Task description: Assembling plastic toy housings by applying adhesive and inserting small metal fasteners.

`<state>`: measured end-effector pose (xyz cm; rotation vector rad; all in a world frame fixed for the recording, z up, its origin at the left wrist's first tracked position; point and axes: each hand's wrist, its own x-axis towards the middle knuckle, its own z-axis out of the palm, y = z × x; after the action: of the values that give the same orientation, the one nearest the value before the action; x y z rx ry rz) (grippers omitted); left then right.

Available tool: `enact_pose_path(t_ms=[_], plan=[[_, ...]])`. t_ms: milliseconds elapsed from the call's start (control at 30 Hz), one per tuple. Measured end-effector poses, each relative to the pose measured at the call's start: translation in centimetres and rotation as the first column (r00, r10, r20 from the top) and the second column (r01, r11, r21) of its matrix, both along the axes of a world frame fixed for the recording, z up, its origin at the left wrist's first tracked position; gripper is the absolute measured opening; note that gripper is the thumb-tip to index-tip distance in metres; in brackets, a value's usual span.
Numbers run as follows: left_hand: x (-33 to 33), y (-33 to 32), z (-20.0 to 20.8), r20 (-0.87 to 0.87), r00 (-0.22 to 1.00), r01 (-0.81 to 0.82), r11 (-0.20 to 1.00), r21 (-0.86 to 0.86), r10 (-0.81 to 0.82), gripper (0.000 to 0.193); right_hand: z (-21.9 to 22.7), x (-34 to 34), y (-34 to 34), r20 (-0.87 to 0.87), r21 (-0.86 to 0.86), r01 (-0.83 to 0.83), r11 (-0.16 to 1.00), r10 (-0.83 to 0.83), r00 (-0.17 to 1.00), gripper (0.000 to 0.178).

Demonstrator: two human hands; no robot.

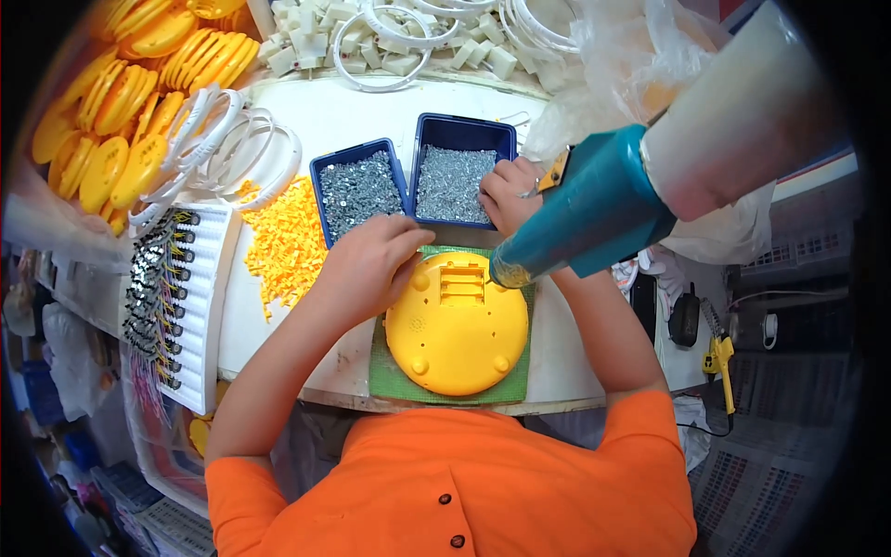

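Observation:
A round yellow plastic housing (457, 348) lies on a green mat (385, 371), its open battery compartment at the far side. Over the housing's upper left edge is my left hand (374, 262), fingers curled together; whatever they may hold is hidden. My right hand (509, 192) reaches to the right edge of a blue bin (467, 123) of small silver screws, fingers bent and drawn together, their tips partly hidden. A second blue bin (318, 167) of darker screws stands beside it. A teal electric screwdriver (594, 204) hangs over my right wrist, its tip beside the housing.
Small orange-yellow parts (286, 239) are heaped left of the bins. Farther left stand a white ribbed tray (200, 306) with wired parts and a pile of yellow discs (102, 172). White rings (382, 51) and pale blocks lie at the back. A yellow-handled soldering iron (720, 357) hangs right.

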<state>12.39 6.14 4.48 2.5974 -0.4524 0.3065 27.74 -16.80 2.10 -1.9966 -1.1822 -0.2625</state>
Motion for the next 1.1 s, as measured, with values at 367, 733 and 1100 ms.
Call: enact_pose_path(t_ms=[367, 733, 1100], plan=[[8.6, -0.6, -3.6, 0.241, 0.958, -0.190, 0.975, 0.113, 0.158, 0.015, -0.4, -0.2, -0.4, 0.117, -0.289, 0.211, 0.934, -0.185, 0.976, 0.012], [6.6, -1.0, -2.3, 0.249, 0.952, -0.140, 0.977, -0.158, 0.177, 0.012, 2.1, -6.8, -5.1, -0.075, -0.127, 0.315, 0.941, -0.326, 0.943, 0.009], [-4.9, -0.8, -4.0, -0.314, 0.902, -0.432, 0.627, -0.648, 0.297, 0.010, -1.9, -17.7, -7.6, -0.385, -0.030, 0.540, 0.841, -0.508, 0.770, 0.004]])
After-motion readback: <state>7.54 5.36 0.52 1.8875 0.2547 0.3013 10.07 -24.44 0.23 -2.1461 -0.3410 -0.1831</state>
